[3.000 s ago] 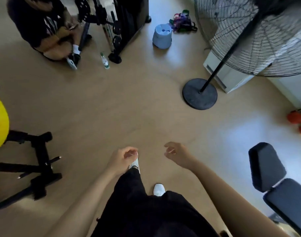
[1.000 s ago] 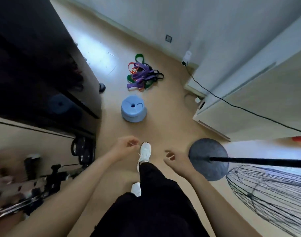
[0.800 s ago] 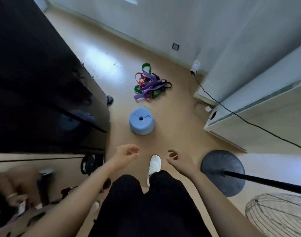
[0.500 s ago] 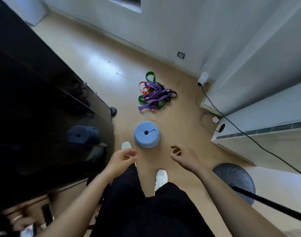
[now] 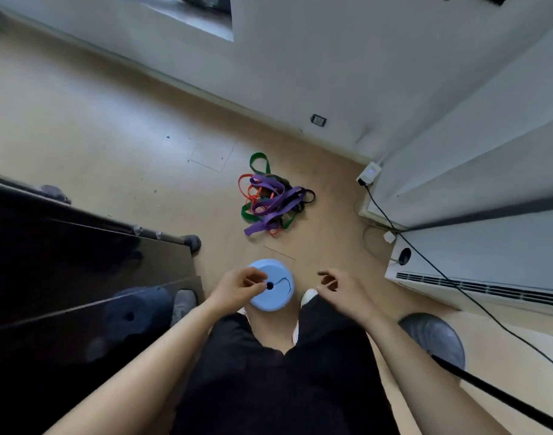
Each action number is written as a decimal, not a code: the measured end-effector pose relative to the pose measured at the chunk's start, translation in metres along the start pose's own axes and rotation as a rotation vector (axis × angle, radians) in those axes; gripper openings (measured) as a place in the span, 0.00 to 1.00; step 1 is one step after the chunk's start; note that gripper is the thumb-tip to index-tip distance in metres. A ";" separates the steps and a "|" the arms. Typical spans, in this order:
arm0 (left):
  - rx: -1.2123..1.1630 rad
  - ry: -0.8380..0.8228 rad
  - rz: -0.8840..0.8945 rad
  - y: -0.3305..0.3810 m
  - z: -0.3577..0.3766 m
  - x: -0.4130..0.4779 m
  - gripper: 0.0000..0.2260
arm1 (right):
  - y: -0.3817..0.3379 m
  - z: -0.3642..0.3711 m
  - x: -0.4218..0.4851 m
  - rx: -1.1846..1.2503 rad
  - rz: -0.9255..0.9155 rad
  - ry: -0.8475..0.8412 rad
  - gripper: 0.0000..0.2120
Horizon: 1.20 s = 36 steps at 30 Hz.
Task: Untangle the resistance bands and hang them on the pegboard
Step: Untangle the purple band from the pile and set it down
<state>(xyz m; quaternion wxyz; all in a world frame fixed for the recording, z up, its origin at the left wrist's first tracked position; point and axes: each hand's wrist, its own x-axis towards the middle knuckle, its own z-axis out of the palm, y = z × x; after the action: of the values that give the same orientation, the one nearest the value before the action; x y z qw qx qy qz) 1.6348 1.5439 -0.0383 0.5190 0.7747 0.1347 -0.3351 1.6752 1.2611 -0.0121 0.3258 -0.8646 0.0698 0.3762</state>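
Observation:
A tangled heap of resistance bands (image 5: 270, 197), purple, green, orange and black, lies on the tan floor near the wall, ahead of me. My left hand (image 5: 239, 288) hangs in front of my waist with fingers loosely curled and nothing in it. My right hand (image 5: 342, 288) is beside it, also loosely curled and holding nothing. Both hands are well short of the bands. No pegboard is in view.
A round light-blue stool (image 5: 273, 285) stands on the floor just ahead of my feet, between me and the bands. A dark glossy cabinet (image 5: 80, 271) fills the left. A white floor unit (image 5: 476, 277), a black cable (image 5: 426, 262) and a fan base (image 5: 432, 340) are on the right.
I have walked across the room toward the bands; the heap and the blue stool are now much closer. Both hands stayed loosely curled and held nothing.

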 end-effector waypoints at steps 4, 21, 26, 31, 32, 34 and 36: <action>0.053 -0.048 -0.019 0.030 -0.033 0.056 0.09 | -0.018 -0.026 0.049 0.010 -0.016 -0.014 0.16; 0.166 -0.051 -0.056 0.009 -0.047 0.441 0.09 | 0.000 -0.058 0.484 -0.192 -0.118 -0.205 0.17; 0.194 -0.048 -0.054 -0.102 -0.038 0.591 0.11 | 0.063 0.017 0.628 -0.290 -0.121 -0.226 0.19; 0.432 0.052 0.022 -0.192 -0.008 0.697 0.15 | 0.129 0.085 0.750 -0.513 -0.159 -0.176 0.32; 0.472 0.078 0.052 -0.208 0.001 0.711 0.18 | 0.137 0.095 0.767 -0.585 -0.196 -0.158 0.34; 0.543 0.115 0.117 -0.237 0.022 0.732 0.25 | 0.150 0.112 0.793 -0.720 -0.282 -0.125 0.35; 0.646 0.130 0.149 -0.259 0.042 0.743 0.31 | 0.159 0.123 0.809 -0.829 -0.355 -0.101 0.31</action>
<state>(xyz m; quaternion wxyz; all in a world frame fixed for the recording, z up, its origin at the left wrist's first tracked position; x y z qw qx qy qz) 2.0238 1.5129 -0.7230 0.2603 0.9265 -0.0028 -0.2716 2.1150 1.3140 -0.7185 0.0144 -0.9011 -0.2522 0.3525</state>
